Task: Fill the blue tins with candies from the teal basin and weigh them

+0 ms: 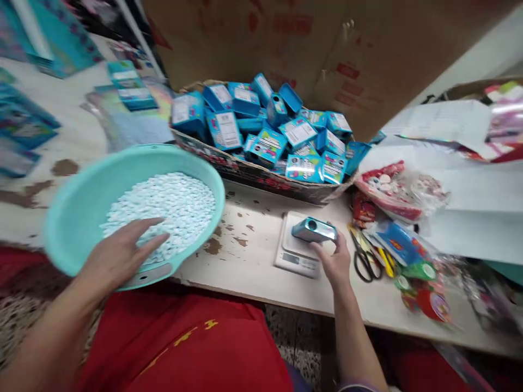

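Note:
My left hand [128,251] reaches into a turquoise plastic basin [77,201], fingers apart over a heap of small white pellets [171,198]. Whether its fingertips press into them I cannot tell. My right hand [335,261] grips the right end of a small shiny blue box [314,230] between thumb and fingers. A round dark hole shows in the box's upturned narrow side. Under the box is a white digital scale [286,247]; I cannot tell if the box rests fully on it. The scale's display is too blurred to read.
Behind the scale, a low cardboard tray [265,179] is heaped with blue boxes [267,146]. A large carton [261,49] stands behind it. Right of my right hand lie scissors [365,258], candy packets [402,242] and a pink-edged dish [388,188]. The table edge is near my lap.

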A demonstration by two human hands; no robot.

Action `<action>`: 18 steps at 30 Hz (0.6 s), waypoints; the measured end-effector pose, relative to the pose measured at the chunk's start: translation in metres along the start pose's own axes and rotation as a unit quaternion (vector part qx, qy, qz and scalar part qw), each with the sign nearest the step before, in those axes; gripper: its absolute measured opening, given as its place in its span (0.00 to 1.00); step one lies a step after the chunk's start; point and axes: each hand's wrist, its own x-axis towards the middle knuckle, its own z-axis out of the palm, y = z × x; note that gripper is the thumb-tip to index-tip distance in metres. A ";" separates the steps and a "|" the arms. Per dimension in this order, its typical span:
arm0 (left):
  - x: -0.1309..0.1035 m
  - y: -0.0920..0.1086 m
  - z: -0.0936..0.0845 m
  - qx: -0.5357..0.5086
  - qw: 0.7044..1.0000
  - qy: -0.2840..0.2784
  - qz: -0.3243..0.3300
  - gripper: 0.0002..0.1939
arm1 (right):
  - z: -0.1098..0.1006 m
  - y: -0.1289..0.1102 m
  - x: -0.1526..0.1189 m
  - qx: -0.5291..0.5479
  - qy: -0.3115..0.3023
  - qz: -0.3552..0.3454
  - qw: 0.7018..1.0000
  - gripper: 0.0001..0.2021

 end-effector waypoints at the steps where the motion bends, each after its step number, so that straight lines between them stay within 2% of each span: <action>1: 0.000 0.004 -0.002 -0.046 0.999 -0.013 -0.017 0.22 | 0.006 -0.008 0.007 -0.012 -0.021 -0.004 1.000 0.28; 3: 0.002 0.010 -0.005 -0.211 0.975 -0.026 -0.064 0.25 | 0.020 -0.029 0.021 -0.021 -0.045 -0.018 0.999 0.22; 4: 0.005 0.013 -0.006 -0.311 0.946 -0.020 -0.088 0.27 | 0.028 -0.043 0.026 -0.020 -0.055 -0.036 0.998 0.21; 6: 0.012 0.021 -0.007 -0.507 0.852 -0.016 -0.127 0.30 | 0.047 -0.079 0.031 -0.010 -0.084 -0.101 0.991 0.20; 9: 0.022 0.040 -0.009 -0.717 0.673 -0.052 -0.173 0.28 | 0.080 -0.143 0.030 0.005 -0.146 -0.252 0.957 0.18; 11: 0.028 0.053 -0.011 -0.792 0.574 -0.053 -0.199 0.25 | 0.106 -0.181 0.026 -0.013 -0.182 -0.351 0.918 0.18; 12: 0.030 0.059 -0.012 -0.815 0.538 -0.043 -0.210 0.25 | 0.120 -0.196 0.024 -0.028 -0.198 -0.390 0.899 0.18; 15: 0.037 0.069 -0.016 -0.860 0.455 -0.013 -0.233 0.22 | 0.158 -0.221 0.019 -0.087 -0.235 -0.461 0.851 0.17; 18: 0.039 0.069 -0.018 -0.882 0.394 0.000 -0.259 0.18 | 0.179 -0.228 0.018 -0.110 -0.239 -0.483 0.835 0.16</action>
